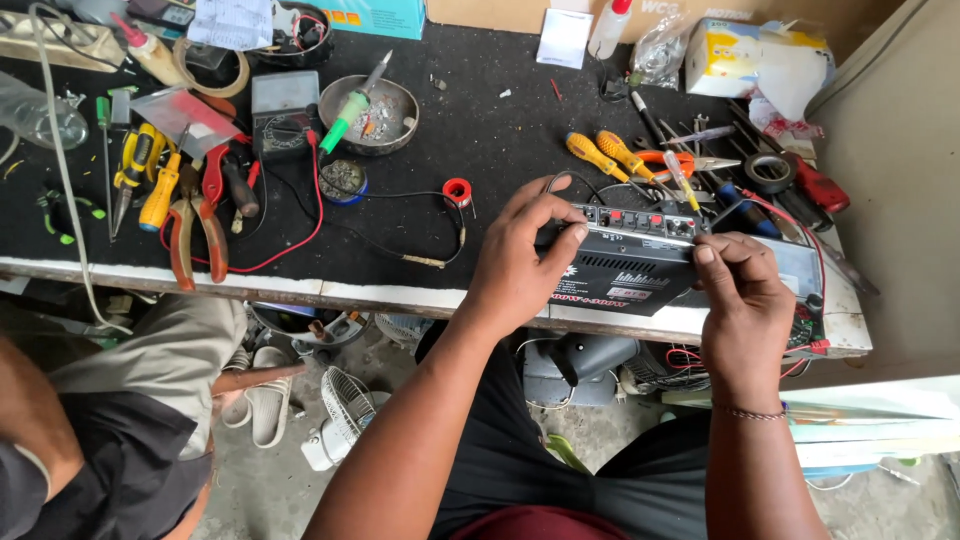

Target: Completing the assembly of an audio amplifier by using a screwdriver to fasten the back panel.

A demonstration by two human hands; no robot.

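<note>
Black cluttered tabletop (480,120), near edge: left hand (515,265), right hand (745,300), fingers clamped on black amplifier (625,270). Screwdrivers (600,155) behind; pliers (195,225), metal bowl (368,112) toward left. Fan (340,415) on floor.

Amplifier (625,275) matt black metal; bench mat (480,130) rough.
</note>
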